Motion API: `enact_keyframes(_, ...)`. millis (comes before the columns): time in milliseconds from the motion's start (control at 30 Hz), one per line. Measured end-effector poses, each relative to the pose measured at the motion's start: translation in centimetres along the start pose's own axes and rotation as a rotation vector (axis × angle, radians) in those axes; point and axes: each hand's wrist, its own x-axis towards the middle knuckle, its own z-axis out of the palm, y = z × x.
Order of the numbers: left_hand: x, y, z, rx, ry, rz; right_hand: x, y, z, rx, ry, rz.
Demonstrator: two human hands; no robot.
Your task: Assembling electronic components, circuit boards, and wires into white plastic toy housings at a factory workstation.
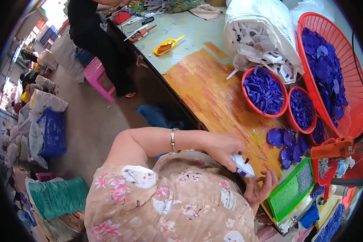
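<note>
Pinching a small white-and-purple plastic part (pixel 243 166), left hand (pixel 226 147) clamped on it beside the pale-green worktable's (pixel 203 30) near edge; right hand (pixel 263 188) just beside, fingers apart, contact unclear. Loose pinch could slip and drop the part off the edge. Room, left to right: slatted blue plastic crate (pixel 52 133), pink plastic stool (pixel 95 70). Surface, continuing right: yellow-brown printed sheet (pixel 199 86), round red plastic basket (pixel 266 115) of purple strips (pixel 264 90), bright-green plastic tray (pixel 285 197).

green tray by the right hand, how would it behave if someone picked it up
The green tray looks like moulded plastic, so probably fairly stiff. The small grey pieces bunch toward its far end, so that end may feel heavier, and tilting could send them sliding.
</note>
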Motion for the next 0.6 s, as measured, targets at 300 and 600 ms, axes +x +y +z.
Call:
enact_keyframes(300,2.1,-0.1,-0.8,-0.039,-0.051,-0.021,0.0,-0.4,-0.7,-0.047,-0.378,0.175)
enact_keyframes(600,1.0,1.6,-0.2,0.297,0.934,0.344,0.9,0.1,0.3,0.285,-0.226,0.572)
